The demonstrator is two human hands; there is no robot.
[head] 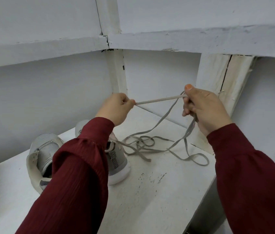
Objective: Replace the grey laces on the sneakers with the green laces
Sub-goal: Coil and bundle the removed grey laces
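Fingertips (132,103) of the left hand (116,108) are pinching one end of a grey lace (160,99). The curled fingers of the right hand (206,109) are gripping the same lace further along, thumb pointing up. A short stretch is running taut between the two hands, which are hovering above the back part of the white shelf (150,200).

Below the right hand, strands of the lace are hanging down and joining a loose tangle (143,146). It is lying on the shelf between the sneakers and the shelf's right edge. Whether the tangle is one lace or two, I cannot tell.

Two grey sneakers are sitting side by side toward the shelf's left edge. The first sneaker (43,156) is showing its open collar and pale heel. The second sneaker (117,162), with a white sole and a chevron patch, is sitting just beside the tangle, mostly hidden behind the left sleeve (76,183). That sleeve is dark red, as is the right sleeve (251,183).
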